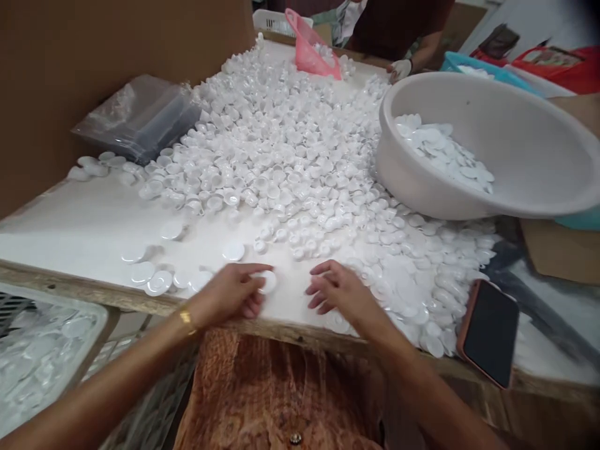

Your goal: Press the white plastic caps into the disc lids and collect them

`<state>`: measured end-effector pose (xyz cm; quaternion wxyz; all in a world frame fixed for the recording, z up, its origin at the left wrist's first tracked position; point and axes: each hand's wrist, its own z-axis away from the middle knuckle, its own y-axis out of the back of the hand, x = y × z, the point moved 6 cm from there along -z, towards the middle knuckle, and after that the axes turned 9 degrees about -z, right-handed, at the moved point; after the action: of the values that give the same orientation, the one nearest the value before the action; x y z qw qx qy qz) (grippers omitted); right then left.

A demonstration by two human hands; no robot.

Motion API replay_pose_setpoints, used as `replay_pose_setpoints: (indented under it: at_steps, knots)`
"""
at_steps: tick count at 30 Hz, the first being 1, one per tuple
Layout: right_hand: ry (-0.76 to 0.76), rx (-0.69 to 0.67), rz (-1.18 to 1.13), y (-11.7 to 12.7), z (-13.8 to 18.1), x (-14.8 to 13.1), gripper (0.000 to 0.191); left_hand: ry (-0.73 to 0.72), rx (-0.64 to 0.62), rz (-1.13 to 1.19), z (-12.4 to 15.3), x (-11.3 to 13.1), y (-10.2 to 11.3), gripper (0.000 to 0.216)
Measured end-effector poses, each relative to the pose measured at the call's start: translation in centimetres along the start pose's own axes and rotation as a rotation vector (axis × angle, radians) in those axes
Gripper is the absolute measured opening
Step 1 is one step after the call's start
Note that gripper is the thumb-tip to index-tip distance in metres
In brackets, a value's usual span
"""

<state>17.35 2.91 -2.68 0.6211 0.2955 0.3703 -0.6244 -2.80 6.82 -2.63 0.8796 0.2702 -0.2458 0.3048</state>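
No text, label, brand, number or sign can be read: none on the phone (pixel 491 334), whose screen is dark, nor on the clear plastic packaging (pixel 140 119), the large basin (pixel 422 178), the pink scoop (pixel 307 56), the brown panel (pixel 117 50) or the small white pieces (pixel 281 144).

Tabletop (pixel 70 215): white surface, rough wooden front edge (pixel 300 336). Small glossy white pieces (pixel 290 144) heaped from far end to right front. Loose white discs (pixel 159 283) near left front edge. Plastic-wrapped package (pixel 145 119) at heap's left; pink scoop (pixel 312 53) far end; pale basin (pixel 412 178) right, underside hidden; phone (pixel 492 331) right front, screen up.
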Motion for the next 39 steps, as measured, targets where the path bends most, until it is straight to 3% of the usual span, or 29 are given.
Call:
replay_pose_setpoints:
  at_steps: [2,4,6,9,11,14,18,20,23,26,28,30,34,39]
  knots:
    - [0.111,0.079,0.267,3.5,2.1,-1.2,0.021,0.006,0.241,-0.397,1.6,-0.5,3.3,0.044]
    - [0.143,0.136,0.587,5.8,3.9,-1.4,0.019,-0.1,0.585,-0.791,3.5,0.6,5.9,0.04]
    - [0.16,0.106,0.791,6.1,4.9,-0.7,0.018,-0.276,0.832,-0.964,4.9,2.2,6.2,0.037]
    - [0.233,0.037,0.92,4.1,4.8,0.7,0.023,-0.483,0.913,-0.981,4.4,3.7,4.7,0.033]
    - [0.28,0.048,0.977,2.9,4.2,1.3,0.015,-0.507,0.936,-1.059,2.8,4.3,3.9,0.029]
    - [0.359,0.067,0.994,2.6,3.7,1.6,0.004,-0.515,0.922,-1.139,0.9,4.8,3.1,0.022]
    - [0.513,0.13,0.881,3.7,4.5,0.8,0.017,-0.544,0.842,-1.113,1.1,5.1,0.4,0.022]
    - [0.559,0.19,0.802,3.7,4.8,0.1,0.021,-0.56,0.766,-1.06,1.7,5.0,-1.5,0.023]
    - [0.639,0.271,0.706,1.7,4.3,-0.8,0.02,-0.583,0.651,-0.845,2.5,4.8,-3.3,0.025]
    - [0.819,0.31,0.71,-1.8,3.1,-1.6,0.016,-0.496,0.486,-0.37,2.1,4.0,-3.0,0.029]
    - [0.946,0.28,0.751,-3.7,2.2,-1.9,0.015,-0.378,0.331,-0.041,1.3,3.3,-2.6,0.03]
    - [1.018,0.229,0.774,-4.7,1.5,-2.0,0.016,-0.302,0.252,0.17,0.6,3.1,-2.3,0.027]
    - [1.051,0.181,0.75,-4.0,1.7,-2.2,0.013,-0.32,0.245,0.3,0.2,3.9,-1.7,0.021]
    - [0.995,0.099,0.788,-3.3,2.3,-1.2,0.015,-0.31,0.216,0.227,-0.3,3.4,-2.9,0.022]
